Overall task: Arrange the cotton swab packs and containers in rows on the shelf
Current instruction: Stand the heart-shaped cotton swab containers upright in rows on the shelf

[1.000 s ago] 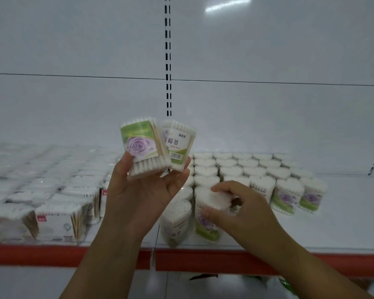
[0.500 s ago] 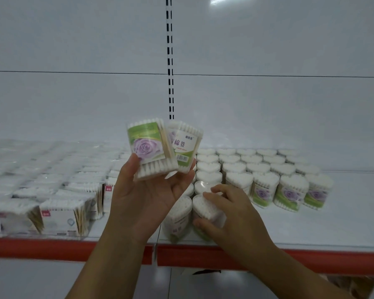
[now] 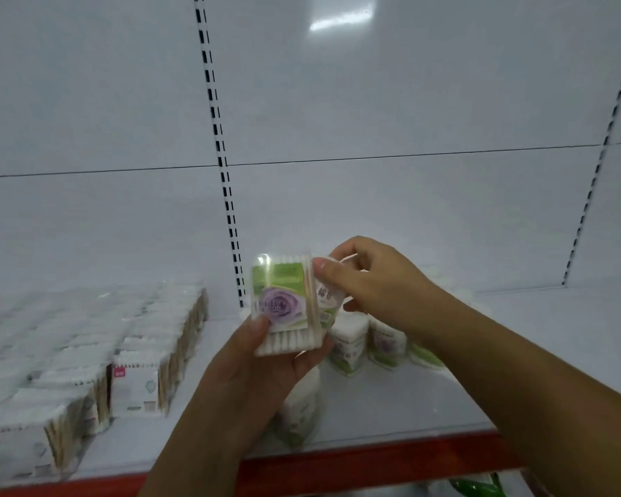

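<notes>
Both hands [image 3: 266,367] [image 3: 377,285] now on the swab packs [image 3: 284,303]

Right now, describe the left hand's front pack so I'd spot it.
At the white shelf with a red edge, the left hand holds two packs above the middle. The front pack shows a purple rose on green; the rear pack is mostly hidden.

green pack [image 3: 284,299] with purple rose; red shelf edge [image 3: 373,464]; white containers [image 3: 348,349]
</notes>
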